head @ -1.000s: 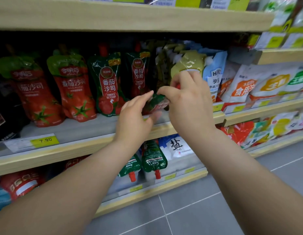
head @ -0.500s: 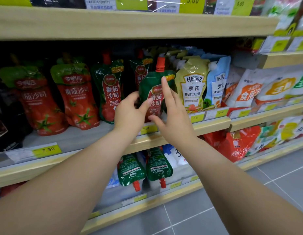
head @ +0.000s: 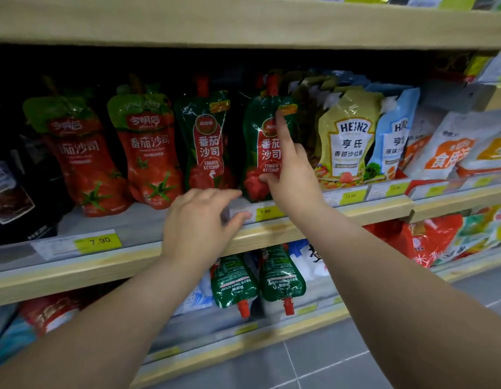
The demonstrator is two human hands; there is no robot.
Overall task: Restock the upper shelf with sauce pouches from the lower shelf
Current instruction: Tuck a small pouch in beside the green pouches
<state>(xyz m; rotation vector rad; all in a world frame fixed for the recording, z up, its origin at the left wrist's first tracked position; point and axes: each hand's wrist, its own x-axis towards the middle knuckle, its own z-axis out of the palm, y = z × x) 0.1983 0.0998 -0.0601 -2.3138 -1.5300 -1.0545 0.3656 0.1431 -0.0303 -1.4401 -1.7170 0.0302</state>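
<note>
Green foil, red cap up: the ketchup pouch (head: 264, 147) we are placing stands upright at the front of the upper shelf (head: 356, 213), its long axis vertical, between a matching pouch (head: 206, 141) on its left and the yellow Heinz pouch (head: 346, 141) on its right. Our right hand (head: 292, 175) is loose, not clasping: forefinger laid up the pouch's face, thumb touching its lower right corner, steadying rather than gripping. Our left hand (head: 200, 220) hangs slack and empty, just below and left of the pouch, over the shelf lip by the price tag (head: 264, 211).

The next move, we judge, turns downward. Two more green pouches (head: 234, 282) hang spout-down on the lower shelf (head: 243, 336), directly beneath our left hand (the nearer one by far), their long axes also vertical but inverted, so each needs flipping on the way up. Room is open in front of that lower shelf; on the upper one, the gap behind the front row is dark and we cannot tell its depth.
</note>
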